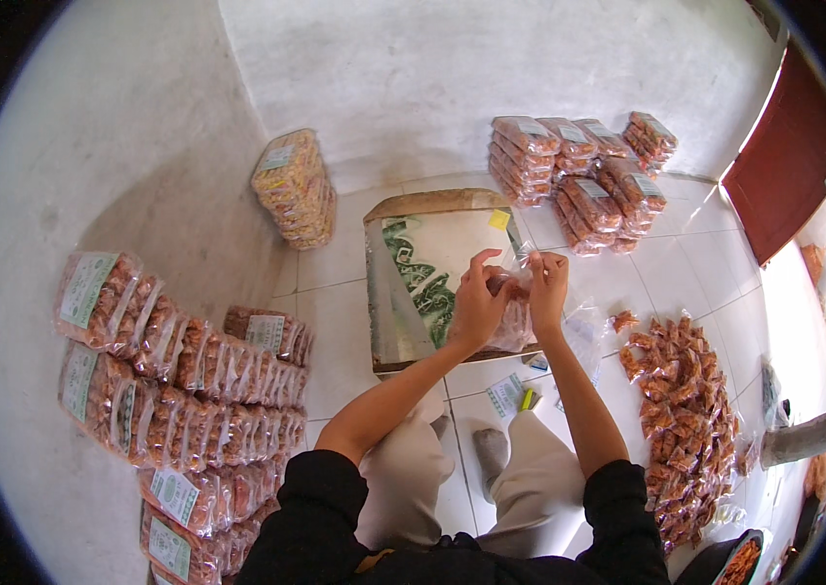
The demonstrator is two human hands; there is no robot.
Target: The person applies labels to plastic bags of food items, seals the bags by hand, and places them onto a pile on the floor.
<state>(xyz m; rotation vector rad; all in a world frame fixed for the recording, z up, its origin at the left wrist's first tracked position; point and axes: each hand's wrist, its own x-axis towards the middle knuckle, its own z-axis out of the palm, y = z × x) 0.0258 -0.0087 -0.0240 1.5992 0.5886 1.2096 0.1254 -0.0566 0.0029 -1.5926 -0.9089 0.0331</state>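
A clear plastic bag with reddish-brown contents (510,331) stands at the near right of a low table (422,263) with a white and green top. My left hand (479,304) is closed around its left side, fingers curled at the upper part. On the right, my right hand (547,285) pinches the bag's loose upper plastic. The bag's mouth is partly hidden by my fingers. A small yellow square (499,218) lies on the tabletop beyond my hands.
Small filled packets (681,419) are heaped on the floor at right, near loose clear plastic (583,336). Printed labels (505,395) and a yellow-green object (530,400) lie by my feet. Packed bags stand in stacks at left (179,341), far left (296,190) and far right (525,156).
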